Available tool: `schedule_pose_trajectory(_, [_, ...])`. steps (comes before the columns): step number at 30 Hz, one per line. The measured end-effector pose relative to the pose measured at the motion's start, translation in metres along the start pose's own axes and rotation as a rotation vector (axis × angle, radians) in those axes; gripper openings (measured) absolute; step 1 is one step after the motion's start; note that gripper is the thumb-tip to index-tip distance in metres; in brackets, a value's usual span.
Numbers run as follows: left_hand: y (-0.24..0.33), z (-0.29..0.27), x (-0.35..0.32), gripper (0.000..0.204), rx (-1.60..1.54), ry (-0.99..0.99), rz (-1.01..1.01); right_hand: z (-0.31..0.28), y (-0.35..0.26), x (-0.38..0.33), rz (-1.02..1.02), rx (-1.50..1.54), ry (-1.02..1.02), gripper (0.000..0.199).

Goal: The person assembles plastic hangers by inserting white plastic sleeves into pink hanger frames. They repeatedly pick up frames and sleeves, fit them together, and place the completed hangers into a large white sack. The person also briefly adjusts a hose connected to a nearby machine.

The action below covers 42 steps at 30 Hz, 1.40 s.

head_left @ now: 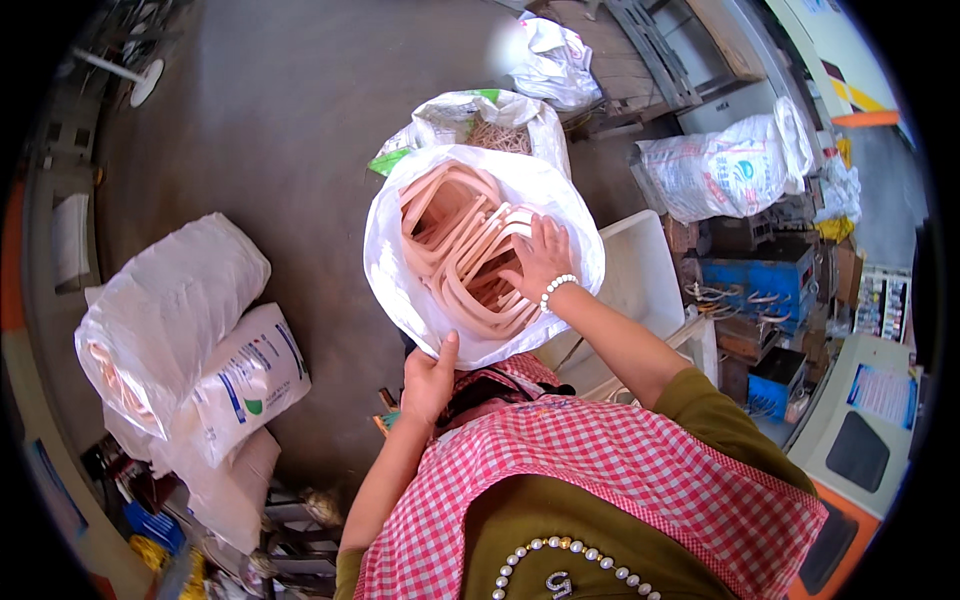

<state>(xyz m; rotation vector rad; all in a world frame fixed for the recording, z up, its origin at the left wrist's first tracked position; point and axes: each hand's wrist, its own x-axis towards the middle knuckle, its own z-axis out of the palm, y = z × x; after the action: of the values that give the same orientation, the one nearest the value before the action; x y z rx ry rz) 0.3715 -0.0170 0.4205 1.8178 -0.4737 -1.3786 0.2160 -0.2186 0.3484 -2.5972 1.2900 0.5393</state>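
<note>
A white woven bag [385, 265] stands in front of me, its mouth wide. Rounded pale pink plastic frames [462, 275] fill it, stacked in two leaning groups. My left hand [430, 380] is closed on the near left rim of the bag, thumb on top. Inside the bag's right side, my right hand [545, 258] lies on the frames with its thumb and fingers apart. A white bead bracelet [556, 291] circles that wrist. What lies under my right palm is hidden.
Behind stands another bag [430, 125] with thin pinkish strips [498, 137]. A white bin [640, 270] borders the right side. Filled bags [180, 310] lie at left; a stuffed sack [720, 170] rests by blue equipment [760, 280] at right. A machine [850, 440] stands lower right.
</note>
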Motion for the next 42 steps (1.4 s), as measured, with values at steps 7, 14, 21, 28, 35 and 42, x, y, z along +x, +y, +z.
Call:
schedule_pose_trajectory(7, [-0.026,0.001,0.000,0.038,-0.118,-0.004,0.063,-0.007,-0.056,-0.003,-0.315,0.256,-0.276,0.055])
schedule_pose_trajectory(14, [-0.031,-0.010,-0.014,0.036,-0.217,-0.164,0.093,-0.005,-0.050,-0.010,-0.335,0.462,-0.452,0.050])
schedule_pose_trajectory(21, [-0.079,-0.068,-0.022,0.031,-0.429,0.050,0.081,-0.074,-0.036,-0.003,-0.299,0.214,0.020,0.039])
schedule_pose_trajectory(28, [-0.206,-0.180,-0.069,0.029,-0.408,0.563,-0.110,-0.156,-0.187,-0.008,-0.604,0.316,0.365,0.024])
schedule_pose_trajectory(35, [-0.315,-0.186,-0.164,0.027,-0.741,1.088,-0.400,-0.136,-0.333,-0.026,-1.123,0.202,-0.003,0.025])
schedule_pose_trajectory(42, [-0.360,-0.068,-0.207,0.022,-1.214,1.314,-0.625,-0.086,-0.378,0.002,-1.254,-0.563,-0.615,0.029])
